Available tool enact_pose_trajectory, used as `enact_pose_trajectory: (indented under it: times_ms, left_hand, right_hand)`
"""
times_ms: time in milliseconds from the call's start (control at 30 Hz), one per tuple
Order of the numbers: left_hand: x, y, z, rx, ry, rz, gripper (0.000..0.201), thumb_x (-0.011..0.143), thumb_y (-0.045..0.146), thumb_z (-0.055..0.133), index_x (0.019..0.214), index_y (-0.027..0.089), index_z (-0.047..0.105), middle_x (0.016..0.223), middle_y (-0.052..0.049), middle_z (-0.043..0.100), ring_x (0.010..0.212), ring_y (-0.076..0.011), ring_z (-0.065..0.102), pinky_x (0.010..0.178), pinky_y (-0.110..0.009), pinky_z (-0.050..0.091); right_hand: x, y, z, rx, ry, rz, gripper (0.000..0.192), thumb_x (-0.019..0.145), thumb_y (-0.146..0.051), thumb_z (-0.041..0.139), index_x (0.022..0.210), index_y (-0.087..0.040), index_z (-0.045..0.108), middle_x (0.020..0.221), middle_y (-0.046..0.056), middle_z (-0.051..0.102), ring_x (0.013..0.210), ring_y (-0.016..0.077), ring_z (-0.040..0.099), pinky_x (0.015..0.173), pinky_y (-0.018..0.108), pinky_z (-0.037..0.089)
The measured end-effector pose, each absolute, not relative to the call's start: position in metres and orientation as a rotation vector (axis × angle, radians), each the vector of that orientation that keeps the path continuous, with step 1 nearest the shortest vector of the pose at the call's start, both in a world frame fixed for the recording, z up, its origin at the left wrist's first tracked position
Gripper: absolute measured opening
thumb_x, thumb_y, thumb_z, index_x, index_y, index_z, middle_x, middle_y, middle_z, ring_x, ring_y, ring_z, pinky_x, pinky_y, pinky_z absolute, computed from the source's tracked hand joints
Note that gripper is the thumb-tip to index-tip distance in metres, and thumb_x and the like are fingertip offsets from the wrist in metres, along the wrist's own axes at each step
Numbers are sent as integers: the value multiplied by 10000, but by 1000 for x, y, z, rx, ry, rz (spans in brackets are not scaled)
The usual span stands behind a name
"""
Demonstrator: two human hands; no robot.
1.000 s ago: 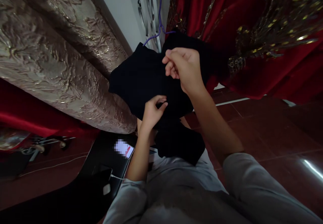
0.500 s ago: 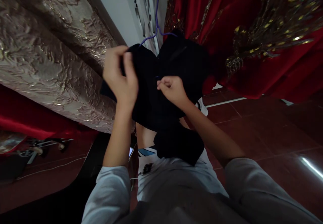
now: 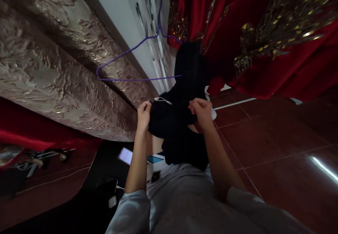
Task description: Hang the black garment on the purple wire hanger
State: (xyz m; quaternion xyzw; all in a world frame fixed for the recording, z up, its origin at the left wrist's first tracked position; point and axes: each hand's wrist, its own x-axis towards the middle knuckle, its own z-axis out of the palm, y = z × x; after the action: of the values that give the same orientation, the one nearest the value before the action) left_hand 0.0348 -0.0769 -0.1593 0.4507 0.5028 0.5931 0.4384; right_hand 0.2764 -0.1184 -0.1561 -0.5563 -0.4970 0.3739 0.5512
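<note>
A black garment hangs half off a thin purple wire hanger; the hanger's left side is bare and its right shoulder is still inside the cloth. My left hand grips the garment's left edge, where a white label shows. My right hand grips the cloth on the right, at about the same height. The garment's lower part drapes down over my lap.
A beige embossed fabric hangs at the left, and red gold-embroidered drapes at the right. A phone and a charger cable lie on a black surface beside my left arm. Dark red floor tiles spread right.
Both hands dropped from the top of the garment and pulled it down; its left side came off the hanger, which now shows bare.
</note>
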Motion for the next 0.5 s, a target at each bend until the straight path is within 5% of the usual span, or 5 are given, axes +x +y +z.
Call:
enact_pose_trajectory:
  times_ms: [200,267,367,433,500]
  left_hand:
    - [75,-98,-108,1763,1154,1234,163,983,322,593,958,197,694,893,-20,681,861,-168,626,804,-261,487]
    - [87,-107,-90,1793,1042,1271,173,1004,322,574,968,185,675,896,-23,675,840,-155,622,779,-254,485]
    - [96,-119,-71,1842,959,1277,164,1021,313,567,996,189,673,940,-32,691,878,-152,646,817,-265,512]
    - [97,-121,-63,1940,899,1295,165,1029,316,564,999,196,674,1090,-63,701,1032,-179,669,949,-316,525]
    - [93,-119,-59,2049,846,1320,172,1035,338,559,1029,204,667,1285,-93,654,1234,-219,625,1088,-383,484]
  right_hand:
    - [316,-134,-183,-1569,-1351,1001,231,739,-341,664,589,-169,632,576,40,588,575,165,525,576,296,378]
    - [311,-138,-168,-1543,-1460,920,200,700,-328,747,805,-160,721,824,77,706,787,231,642,731,342,483]
    - [294,-143,-138,-1265,-1675,855,636,661,-310,849,1255,-188,658,1280,114,670,1187,302,621,1038,440,479]
    - [277,-143,-118,-981,-1761,1062,743,683,-333,868,1359,-189,596,1374,112,633,1287,310,585,1104,456,462]
    - [259,-140,-101,-806,-1672,1322,610,760,-369,819,1303,-167,627,1290,99,682,1248,296,618,1062,437,505]
